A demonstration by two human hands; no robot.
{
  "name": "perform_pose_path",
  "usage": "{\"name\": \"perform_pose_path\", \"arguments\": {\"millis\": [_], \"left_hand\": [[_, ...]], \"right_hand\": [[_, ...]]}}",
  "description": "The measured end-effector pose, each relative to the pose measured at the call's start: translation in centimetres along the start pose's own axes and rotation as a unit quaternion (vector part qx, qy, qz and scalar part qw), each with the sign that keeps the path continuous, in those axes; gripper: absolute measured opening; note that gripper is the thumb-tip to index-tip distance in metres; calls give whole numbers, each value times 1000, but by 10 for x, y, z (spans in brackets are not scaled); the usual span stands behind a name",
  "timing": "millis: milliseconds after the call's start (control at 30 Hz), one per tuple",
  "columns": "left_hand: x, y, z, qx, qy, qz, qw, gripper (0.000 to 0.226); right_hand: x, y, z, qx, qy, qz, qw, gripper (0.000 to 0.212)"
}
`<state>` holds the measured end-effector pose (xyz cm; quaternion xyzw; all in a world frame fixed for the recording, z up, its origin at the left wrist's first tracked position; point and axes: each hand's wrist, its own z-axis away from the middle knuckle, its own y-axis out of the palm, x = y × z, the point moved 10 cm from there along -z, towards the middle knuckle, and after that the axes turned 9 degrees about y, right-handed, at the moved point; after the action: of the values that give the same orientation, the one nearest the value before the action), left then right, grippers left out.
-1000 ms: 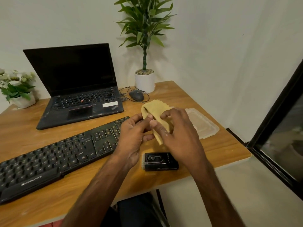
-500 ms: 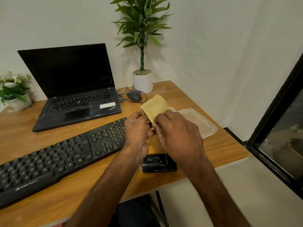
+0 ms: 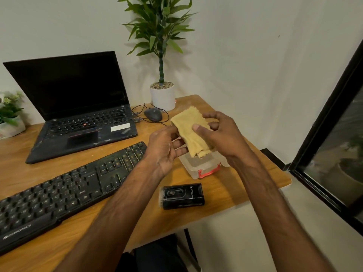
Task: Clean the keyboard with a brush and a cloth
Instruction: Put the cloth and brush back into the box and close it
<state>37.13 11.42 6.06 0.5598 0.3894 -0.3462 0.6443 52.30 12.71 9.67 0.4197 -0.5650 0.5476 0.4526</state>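
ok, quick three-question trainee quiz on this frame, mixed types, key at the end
1. True or false: the cloth lies flat on the keyboard.
2. The black box is: A) on the laptop; B) on the desk, untouched; C) in the right hand.
3. Which thing has a red clasp?
Key: 1 false; 2 B; 3 the clear plastic tub.

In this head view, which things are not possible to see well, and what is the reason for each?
Head view only:
- keyboard: left end cut off by the picture's edge.
- plastic container: inside mostly hidden by the cloth and right hand.
- black case: print too small to read.
- left hand: whether it grips the cloth is unclear where they overlap.
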Motion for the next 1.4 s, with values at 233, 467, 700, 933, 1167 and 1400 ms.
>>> {"name": "perform_pose_path", "arguments": {"millis": [233, 467, 700, 933, 1167, 1400], "left_hand": [[15, -10, -25, 2, -62, -21, 998, 40], [-33, -8, -22, 25, 282, -516, 808, 28], [-5, -13, -19, 97, 257, -625, 731, 37], [-6, -12, -18, 96, 244, -659, 705, 36], [-5, -9, -19, 102, 240, -668, 697, 39], [-25, -25, 12, 138, 272, -590, 748, 36]], "right_hand": [[-4, -14, -22, -57, -8, 185, 981, 41], [-17, 22, -29, -16, -6, 320, 947, 31], [-21, 49, -19, -23, -34, 472, 881, 40], [-12, 48, -11, -17, -12, 551, 834, 46], [18, 52, -4, -100, -118, 581, 799, 45], [9, 44, 21, -63, -210, 401, 889, 25]]}}
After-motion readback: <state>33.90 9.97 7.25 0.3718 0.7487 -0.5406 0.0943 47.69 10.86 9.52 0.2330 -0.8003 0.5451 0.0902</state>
